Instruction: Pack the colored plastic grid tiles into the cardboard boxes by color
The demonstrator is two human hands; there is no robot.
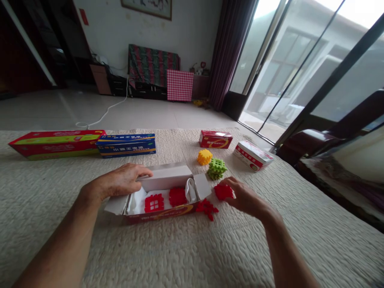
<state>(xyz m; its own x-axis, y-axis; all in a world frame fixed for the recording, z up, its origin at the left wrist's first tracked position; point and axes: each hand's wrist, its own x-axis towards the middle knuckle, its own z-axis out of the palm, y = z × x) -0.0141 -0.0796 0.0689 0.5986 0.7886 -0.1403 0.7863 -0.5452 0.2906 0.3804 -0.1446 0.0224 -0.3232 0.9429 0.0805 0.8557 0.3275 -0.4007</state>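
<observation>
An open cardboard box [163, 216] lies on the quilted cover, lined with white paper or cloth [136, 202]. Inside it are a red window-shaped plastic building piece [154, 203] and more red pieces [177, 197]. My left hand [127, 179] grips the box at its left back corner, fingers closed over the raised edge. Beyond the right flap, my right hand [237, 192] pinches red plastic building pieces [223, 191] just above the cover. Several loose red pieces [207, 209] lie against the box's right end. Behind them sit a green stack of pieces [216, 169] and a yellow one [204, 157].
At the back left stand a long red and green box [57, 145] and a blue battery box [127, 146]. A small red box [215, 139] and a white and red box [253, 155] are at the back right. The cover's far edge [174, 130] drops to the tiled floor.
</observation>
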